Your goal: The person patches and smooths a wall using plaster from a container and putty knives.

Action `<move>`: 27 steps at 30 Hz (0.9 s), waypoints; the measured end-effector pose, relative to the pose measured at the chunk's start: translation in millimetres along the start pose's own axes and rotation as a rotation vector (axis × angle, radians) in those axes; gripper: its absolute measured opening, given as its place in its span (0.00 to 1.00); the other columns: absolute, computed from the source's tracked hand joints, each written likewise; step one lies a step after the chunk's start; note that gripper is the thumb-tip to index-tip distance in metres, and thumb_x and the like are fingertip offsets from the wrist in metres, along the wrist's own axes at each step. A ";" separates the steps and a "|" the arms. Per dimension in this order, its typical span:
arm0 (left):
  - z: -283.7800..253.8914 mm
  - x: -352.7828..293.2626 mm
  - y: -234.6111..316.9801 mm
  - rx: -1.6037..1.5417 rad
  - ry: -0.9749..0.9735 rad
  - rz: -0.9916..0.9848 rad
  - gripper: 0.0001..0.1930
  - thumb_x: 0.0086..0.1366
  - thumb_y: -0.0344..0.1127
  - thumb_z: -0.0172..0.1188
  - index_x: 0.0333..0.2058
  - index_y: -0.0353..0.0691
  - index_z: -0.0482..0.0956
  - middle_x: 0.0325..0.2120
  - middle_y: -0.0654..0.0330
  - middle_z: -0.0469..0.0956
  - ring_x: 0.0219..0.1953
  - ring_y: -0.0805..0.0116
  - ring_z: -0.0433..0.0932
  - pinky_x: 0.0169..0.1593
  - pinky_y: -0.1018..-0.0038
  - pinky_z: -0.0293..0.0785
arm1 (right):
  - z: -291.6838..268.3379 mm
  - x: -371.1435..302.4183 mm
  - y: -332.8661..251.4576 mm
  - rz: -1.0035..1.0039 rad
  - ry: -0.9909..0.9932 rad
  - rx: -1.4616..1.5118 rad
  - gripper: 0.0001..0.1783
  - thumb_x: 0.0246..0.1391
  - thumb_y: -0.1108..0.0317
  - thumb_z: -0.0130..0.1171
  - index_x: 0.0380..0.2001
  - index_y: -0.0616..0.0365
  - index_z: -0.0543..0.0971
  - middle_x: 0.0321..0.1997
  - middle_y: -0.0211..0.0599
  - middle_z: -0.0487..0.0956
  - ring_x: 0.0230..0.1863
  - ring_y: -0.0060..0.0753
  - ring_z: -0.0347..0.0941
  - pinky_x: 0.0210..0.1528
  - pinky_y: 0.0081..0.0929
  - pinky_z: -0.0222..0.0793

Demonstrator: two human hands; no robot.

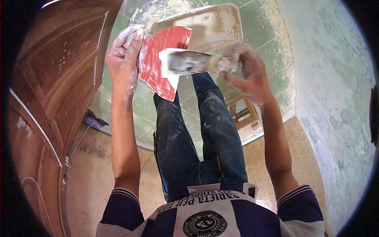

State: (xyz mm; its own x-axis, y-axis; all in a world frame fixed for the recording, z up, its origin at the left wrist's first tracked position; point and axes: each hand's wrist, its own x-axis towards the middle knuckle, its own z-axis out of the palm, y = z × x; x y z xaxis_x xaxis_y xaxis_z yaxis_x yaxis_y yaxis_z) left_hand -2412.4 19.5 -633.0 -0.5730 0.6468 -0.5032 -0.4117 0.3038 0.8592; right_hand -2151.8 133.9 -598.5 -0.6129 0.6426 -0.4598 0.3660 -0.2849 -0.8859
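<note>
The left hand (124, 59) pinches the sheet (152, 55) at its left edge; the right hand (248, 73) grips a blurred scraper (189, 63) by white paste (170, 77) at the right edge. Apparently paste is being worked; next calls for a steady sheet.

Home interior, probably: panelled wooden door (51, 75) left of left hand (123, 59); patchy wall (331, 79) right of right hand (247, 71); green tiled floor (258, 29) below both.

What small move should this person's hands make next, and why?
Probably the right hand should draw the blurred scraper-like tool over the red sheet to gather the white paste: a solid white patch shows at the tool's end, streaks cover the sheet, and the left hand holds its left edge.
</note>
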 end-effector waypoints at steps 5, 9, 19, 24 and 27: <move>-3.0 0.5 -0.2 -0.055 -0.014 0.014 0.15 0.65 0.30 0.61 0.47 0.26 0.76 0.41 0.55 0.80 0.41 0.77 0.77 0.46 0.81 0.73 | -2.1 -2.1 23.7 0.087 -0.061 -0.211 0.23 0.42 0.69 0.68 0.43 0.58 0.74 0.43 0.33 0.75 0.43 0.26 0.72 0.50 0.27 0.69; -10.7 4.6 3.5 -0.035 0.009 0.072 0.14 0.65 0.29 0.61 0.47 0.26 0.76 0.42 0.56 0.80 0.42 0.76 0.77 0.47 0.80 0.73 | -26.9 -11.4 30.9 0.087 0.019 -0.228 0.25 0.41 0.68 0.68 0.44 0.58 0.74 0.43 0.35 0.75 0.44 0.29 0.72 0.52 0.28 0.68; 0.7 6.9 6.0 0.022 -0.033 0.044 0.15 0.65 0.30 0.62 0.47 0.27 0.76 0.42 0.56 0.80 0.40 0.78 0.77 0.44 0.83 0.73 | 4.3 -4.0 0.6 0.160 -0.341 0.422 0.20 0.53 0.60 0.52 0.44 0.64 0.75 0.38 0.38 0.77 0.32 0.25 0.74 0.31 0.22 0.67; 5.4 11.3 8.1 -0.079 -0.069 0.000 0.15 0.64 0.30 0.61 0.48 0.28 0.76 0.42 0.56 0.80 0.40 0.77 0.78 0.44 0.82 0.74 | 4.7 5.1 15.3 0.166 -0.317 0.317 0.20 0.53 0.61 0.48 0.42 0.64 0.77 0.27 0.34 0.78 0.26 0.20 0.72 0.24 0.17 0.64; -8.4 14.4 8.4 -0.074 -0.054 -0.008 0.15 0.65 0.30 0.61 0.48 0.29 0.76 0.42 0.56 0.81 0.40 0.76 0.79 0.44 0.81 0.74 | -8.9 3.3 21.9 0.237 -0.250 0.257 0.22 0.53 0.57 0.48 0.41 0.64 0.77 0.28 0.34 0.78 0.25 0.20 0.72 0.23 0.16 0.64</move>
State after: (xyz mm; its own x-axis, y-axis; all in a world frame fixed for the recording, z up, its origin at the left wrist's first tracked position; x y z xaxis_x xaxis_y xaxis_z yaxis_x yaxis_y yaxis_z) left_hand -2430.1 25.5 -633.8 -0.5313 0.6822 -0.5024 -0.4686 0.2574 0.8451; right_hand -2139.5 136.1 -618.9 -0.6954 0.3545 -0.6251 0.3506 -0.5919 -0.7258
